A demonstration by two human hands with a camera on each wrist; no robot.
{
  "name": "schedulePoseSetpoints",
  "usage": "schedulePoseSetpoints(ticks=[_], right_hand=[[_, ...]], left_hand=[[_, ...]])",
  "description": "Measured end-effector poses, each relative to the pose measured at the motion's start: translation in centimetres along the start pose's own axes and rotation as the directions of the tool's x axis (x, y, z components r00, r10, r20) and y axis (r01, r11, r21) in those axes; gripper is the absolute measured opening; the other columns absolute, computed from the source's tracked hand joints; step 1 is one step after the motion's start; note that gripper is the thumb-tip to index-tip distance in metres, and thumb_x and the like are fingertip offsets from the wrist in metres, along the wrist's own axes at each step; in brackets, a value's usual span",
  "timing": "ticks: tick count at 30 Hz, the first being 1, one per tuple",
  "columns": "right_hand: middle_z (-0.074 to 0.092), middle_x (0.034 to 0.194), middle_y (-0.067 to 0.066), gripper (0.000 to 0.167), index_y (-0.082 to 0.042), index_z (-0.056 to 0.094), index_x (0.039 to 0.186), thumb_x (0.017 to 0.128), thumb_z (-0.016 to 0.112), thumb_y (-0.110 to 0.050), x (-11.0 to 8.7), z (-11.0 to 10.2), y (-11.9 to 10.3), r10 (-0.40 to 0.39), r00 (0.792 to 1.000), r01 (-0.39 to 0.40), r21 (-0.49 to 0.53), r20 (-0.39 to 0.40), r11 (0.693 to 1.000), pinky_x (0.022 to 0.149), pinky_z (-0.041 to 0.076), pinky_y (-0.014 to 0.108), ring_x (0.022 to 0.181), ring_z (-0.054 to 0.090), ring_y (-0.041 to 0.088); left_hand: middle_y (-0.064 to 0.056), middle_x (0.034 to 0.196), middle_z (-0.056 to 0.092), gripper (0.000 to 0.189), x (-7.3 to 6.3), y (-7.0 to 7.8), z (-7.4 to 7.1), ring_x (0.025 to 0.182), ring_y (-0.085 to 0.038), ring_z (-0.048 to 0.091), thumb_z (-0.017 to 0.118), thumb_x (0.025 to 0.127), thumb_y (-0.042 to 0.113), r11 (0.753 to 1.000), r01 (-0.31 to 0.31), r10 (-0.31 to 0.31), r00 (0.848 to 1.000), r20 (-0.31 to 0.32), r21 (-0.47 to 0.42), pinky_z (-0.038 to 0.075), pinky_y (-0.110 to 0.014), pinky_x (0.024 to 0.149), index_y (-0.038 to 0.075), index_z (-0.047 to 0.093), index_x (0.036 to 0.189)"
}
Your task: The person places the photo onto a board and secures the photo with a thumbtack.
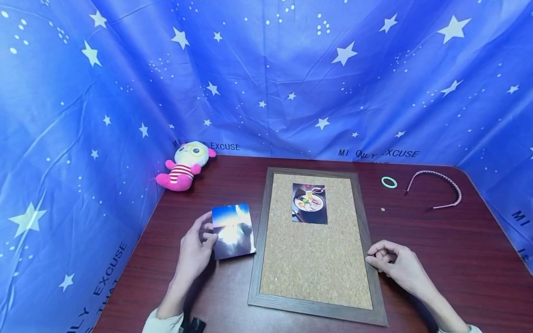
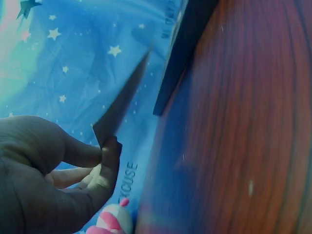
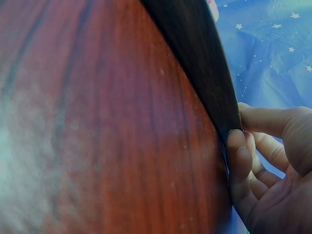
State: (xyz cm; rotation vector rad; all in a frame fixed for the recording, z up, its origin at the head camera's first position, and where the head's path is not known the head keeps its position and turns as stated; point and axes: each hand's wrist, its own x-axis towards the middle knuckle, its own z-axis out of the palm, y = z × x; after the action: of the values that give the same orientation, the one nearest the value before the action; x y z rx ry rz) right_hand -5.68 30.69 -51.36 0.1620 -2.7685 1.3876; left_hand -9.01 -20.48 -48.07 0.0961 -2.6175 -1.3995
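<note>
My left hand (image 1: 195, 245) pinches the left edge of a glossy photo print (image 1: 233, 231) showing blue sky and bright glare. Seen edge-on in the left wrist view, the print (image 2: 122, 107) tilts up from between thumb and fingers, above the table. A brown-framed cork board (image 1: 316, 263) lies just to its right. On the board's upper part hangs a photo of a ramen bowl (image 1: 309, 206), with a red pushpin (image 1: 308, 185) at its top edge. My right hand (image 1: 399, 266) holds the board's right frame edge (image 3: 214, 73) between thumb and fingers.
A pink and white plush toy (image 1: 183, 169) sits at the back left. Toward the back right lie a green ring (image 1: 389, 182), a braided headband (image 1: 451, 182) and a tiny round piece (image 1: 382, 209). Blue star-patterned cloth (image 1: 266, 92) encloses the dark red table (image 1: 458, 259).
</note>
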Motion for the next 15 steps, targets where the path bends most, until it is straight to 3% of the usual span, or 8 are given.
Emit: schedulePoseSetpoints(ticks=[3, 7, 10, 15], right_hand=[[0.056, 0.072, -0.014, 0.017, -0.013, 0.076, 0.095, 0.091, 0.089, -0.003, 0.0, -0.1, 0.0, 0.002, 1.0, -0.002, 0.007, 0.001, 1.0, 0.055, 0.047, 0.021, 0.06, 0.054, -0.002], [0.056, 0.072, -0.014, 0.017, -0.013, 0.076, 0.095, 0.091, 0.089, -0.002, -0.1, -0.1, 0.0, 0.0, 1.0, 0.0, 0.017, -0.001, 1.0, 0.054, 0.046, 0.022, 0.06, 0.054, -0.002], [0.056, 0.072, -0.014, 0.017, -0.013, 0.076, 0.095, 0.091, 0.089, -0.002, -0.1, -0.1, -0.1, -0.006, 1.0, 0.006, 0.017, -0.004, 1.0, 0.054, 0.047, 0.021, 0.06, 0.054, -0.002], [0.057, 0.073, -0.015, 0.018, -0.014, 0.076, 0.094, 0.091, 0.09, -0.004, -0.1, -0.1, -0.2, -0.013, 1.0, 0.013, 0.002, -0.011, 1.0, 0.056, 0.047, 0.02, 0.061, 0.054, -0.003]], left_hand=[[-0.017, 0.116, 0.077, 0.063, -0.1, 0.5, 0.9, 0.082, -0.006, 0.071, 0.076, 0.096, -0.012, 0.989, 0.038, -0.031, 0.998, 0.05, -0.144, 0.061, -0.019, 0.071, 0.003, 0.06, 0.155], [-0.019, 0.117, 0.074, 0.064, -0.6, 1.3, 2.6, 0.08, -0.007, 0.072, 0.076, 0.096, -0.014, 0.948, 0.086, -0.039, 0.987, 0.157, -0.305, 0.066, -0.029, 0.065, 0.003, 0.058, 0.155], [-0.017, 0.115, 0.074, 0.065, -1.0, 1.9, 3.8, 0.079, -0.011, 0.074, 0.076, 0.094, -0.015, 0.928, 0.116, -0.035, 0.974, 0.226, -0.355, 0.066, -0.033, 0.062, 0.004, 0.059, 0.155], [-0.017, 0.112, 0.074, 0.067, -1.7, 2.6, 5.5, 0.08, -0.015, 0.076, 0.076, 0.093, -0.016, 0.922, 0.123, -0.006, 0.953, 0.303, -0.368, 0.065, -0.03, 0.063, 0.003, 0.058, 0.154]])
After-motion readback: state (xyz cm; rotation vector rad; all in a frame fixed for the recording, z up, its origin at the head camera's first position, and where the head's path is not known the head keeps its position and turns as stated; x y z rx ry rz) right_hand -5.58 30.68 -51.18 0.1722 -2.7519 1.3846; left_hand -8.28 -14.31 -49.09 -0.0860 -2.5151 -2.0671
